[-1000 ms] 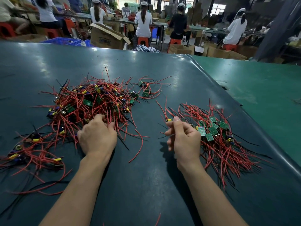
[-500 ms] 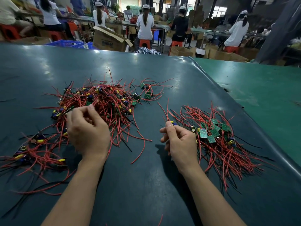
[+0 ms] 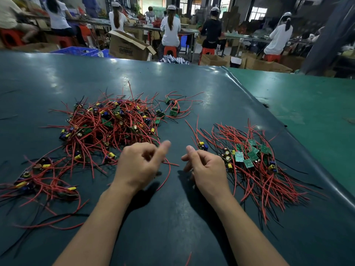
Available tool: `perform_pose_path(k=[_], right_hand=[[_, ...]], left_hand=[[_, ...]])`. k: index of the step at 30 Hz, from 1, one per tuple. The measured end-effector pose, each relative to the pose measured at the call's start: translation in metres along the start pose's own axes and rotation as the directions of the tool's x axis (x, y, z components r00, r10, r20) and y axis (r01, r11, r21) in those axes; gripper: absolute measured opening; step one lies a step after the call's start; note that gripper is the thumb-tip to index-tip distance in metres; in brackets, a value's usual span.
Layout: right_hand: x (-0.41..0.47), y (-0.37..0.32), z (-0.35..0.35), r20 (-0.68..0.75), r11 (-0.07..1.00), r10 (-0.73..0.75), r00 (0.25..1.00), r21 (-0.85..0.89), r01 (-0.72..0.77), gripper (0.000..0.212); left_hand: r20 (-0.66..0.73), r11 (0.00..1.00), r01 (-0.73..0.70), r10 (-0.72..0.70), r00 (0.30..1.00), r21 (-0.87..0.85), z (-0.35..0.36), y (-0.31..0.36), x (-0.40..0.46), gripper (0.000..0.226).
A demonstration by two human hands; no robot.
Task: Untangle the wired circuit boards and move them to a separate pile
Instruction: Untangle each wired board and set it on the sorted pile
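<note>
Head view: both bare forearms reach forward over a dark teal table mat (image 3: 172, 217). Left hand (image 3: 137, 166) hovers just right of the big tangled pile (image 3: 107, 129), fingers curled inward, thumb stuck out toward the right; motion blur on the fingertips, so cannot tell whether a wire is pinched there. Right hand (image 3: 204, 167) sits near it, a narrow gap between the two, fingers curled, thumb and forefinger drawn together; a wired board with a yellow capacitor (image 3: 201, 144) lies just beyond the knuckles, but whether the hand grasps its lead cannot be told. Tangled pile is a dense heap of red wires, some black, with yellow and blue capacitors and green board edges showing. Sorted pile (image 3: 253, 164) lies right of the right hand, green circuit boards clustered at the far side, red and black leads fanned toward the near edge. A small separate cluster (image 3: 173, 110) of a few boards sits beyond, between the two piles. A loose spread of wired parts (image 3: 38, 181) trails at near left. A lighter green table (image 3: 307, 108) adjoins on the right. Background: a cardboard box (image 3: 128, 46) and seated workers (image 3: 170, 27) at benches, backs turned.
</note>
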State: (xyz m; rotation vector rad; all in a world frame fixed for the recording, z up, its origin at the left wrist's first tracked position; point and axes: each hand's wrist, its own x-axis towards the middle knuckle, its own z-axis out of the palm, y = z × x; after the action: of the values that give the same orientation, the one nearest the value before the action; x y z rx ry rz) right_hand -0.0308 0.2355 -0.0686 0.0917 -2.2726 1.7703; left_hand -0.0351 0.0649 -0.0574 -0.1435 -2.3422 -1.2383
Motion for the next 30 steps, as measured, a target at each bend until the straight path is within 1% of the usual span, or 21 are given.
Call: perform_pose_path(k=[1, 3, 5, 6, 7, 8, 9, 11, 12, 13, 14, 15, 16, 18, 20, 22, 24, 25, 27, 28, 30], right_hand=[[0.000, 0.000, 0.000, 0.004, 1.000, -0.002, 1.000, -0.005, 0.002, 0.036], [-0.001, -0.001, 0.000, 0.018, 1.000, -0.008, 1.000, -0.017, 0.008, 0.036], [-0.001, -0.002, 0.000, 0.022, 1.000, -0.007, 1.000, -0.014, 0.007, 0.036], [-0.001, -0.002, -0.001, 0.024, 1.000, -0.008, 1.000, -0.013, 0.008, 0.035], [-0.001, -0.003, -0.001, 0.026, 1.000, -0.008, 1.000, -0.014, 0.009, 0.035], [-0.001, -0.003, -0.001, 0.030, 1.000, -0.009, 1.000, -0.016, 0.009, 0.035], [-0.002, -0.004, -0.001, 0.034, 1.000, -0.008, 0.999, -0.016, 0.008, 0.035], [-0.002, -0.004, -0.002, 0.038, 1.000, -0.003, 0.999, -0.017, 0.004, 0.034], [-0.003, -0.005, -0.002, 0.039, 1.000, -0.003, 0.999, -0.020, 0.004, 0.034], [-0.003, -0.005, -0.003, 0.040, 1.000, -0.004, 0.999, -0.023, 0.005, 0.034], [-0.003, -0.005, -0.003, 0.040, 1.000, -0.006, 0.999, -0.024, 0.007, 0.034], [-0.003, -0.005, -0.003, 0.041, 1.000, -0.006, 0.999, -0.025, 0.007, 0.034], [-0.003, -0.005, -0.003, 0.041, 1.000, -0.004, 0.999, -0.024, 0.005, 0.034], [-0.003, -0.005, -0.003, 0.038, 1.000, -0.003, 0.999, -0.022, 0.004, 0.034], [-0.002, -0.005, -0.002, 0.032, 1.000, -0.004, 0.999, -0.030, 0.005, 0.035], [-0.001, -0.004, -0.001, 0.029, 0.999, -0.005, 1.000, -0.034, 0.006, 0.035], [-0.001, -0.003, -0.001, 0.027, 0.999, -0.002, 1.000, -0.033, 0.003, 0.036], [-0.002, -0.003, -0.002, 0.027, 0.999, -0.001, 1.000, -0.036, 0.002, 0.036], [-0.001, -0.003, -0.002, 0.030, 0.999, -0.002, 1.000, -0.038, 0.003, 0.035], [-0.001, -0.005, -0.002, 0.034, 1.000, 0.006, 0.999, -0.019, -0.005, 0.035], [-0.001, -0.010, -0.002, 0.076, 0.990, 0.048, 0.996, 0.125, -0.057, 0.034]], left_hand=[[-0.057, 0.998, 0.054, -0.055, 0.997, -0.025, -0.002, 0.000, 0.001, 0.058], [-0.215, 0.989, 0.136, -0.121, 0.969, 0.058, -0.005, -0.004, 0.003, 0.052], [-0.365, 0.969, 0.193, -0.125, 0.923, 0.157, -0.006, -0.010, 0.008, 0.034], [-0.421, 0.965, 0.208, -0.125, 0.898, 0.159, -0.007, -0.013, 0.010, 0.024], [-0.456, 0.965, 0.210, -0.120, 0.882, 0.154, -0.008, -0.015, 0.012, 0.020], [-0.461, 0.967, 0.202, -0.110, 0.881, 0.154, -0.009, -0.019, 0.015, 0.023], [-0.423, 0.968, 0.189, -0.103, 0.900, 0.166, -0.010, -0.022, 0.016, 0.030], [-0.240, 0.962, 0.129, -0.070, 0.968, 0.239, -0.008, -0.028, 0.020, 0.053], [-0.137, 0.953, 0.090, -0.051, 0.989, 0.290, -0.007, -0.030, 0.020, 0.061], [-0.062, 0.939, 0.052, -0.033, 0.998, 0.339, -0.005, -0.030, 0.020, 0.064], [-0.037, 0.928, 0.019, -0.005, 0.999, 0.372, -0.003, -0.029, 0.020, 0.061], [-0.061, 0.923, -0.003, 0.028, 0.998, 0.384, -0.003, -0.029, 0.020, 0.054], [-0.121, 0.930, -0.001, 0.049, 0.991, 0.367, -0.003, -0.028, 0.020, 0.048], [-0.254, 0.957, 0.063, 0.011, 0.967, 0.284, -0.006, -0.025, 0.019, 0.042], [-0.299, 0.970, 0.115, -0.047, 0.953, 0.216, -0.007, -0.023, 0.019, 0.039], [-0.374, 0.969, 0.125, -0.037, 0.927, 0.213, -0.006, -0.021, 0.018, 0.033], [-0.482, 0.971, 0.090, 0.028, 0.876, 0.220, -0.011, -0.017, 0.017, 0.030], [-0.529, 0.974, 0.047, 0.080, 0.845, 0.224, -0.015, -0.015, 0.017, 0.030], [-0.582, 0.952, -0.097, 0.255, 0.772, 0.289, -0.021, -0.009, 0.015, 0.031], [-0.575, 0.919, -0.190, 0.368, 0.730, 0.346, -0.021, -0.005, 0.012, 0.029], [-0.481, 0.824, -0.400, 0.562, 0.673, 0.402, -0.014, 0.008, 0.004, 0.024]])
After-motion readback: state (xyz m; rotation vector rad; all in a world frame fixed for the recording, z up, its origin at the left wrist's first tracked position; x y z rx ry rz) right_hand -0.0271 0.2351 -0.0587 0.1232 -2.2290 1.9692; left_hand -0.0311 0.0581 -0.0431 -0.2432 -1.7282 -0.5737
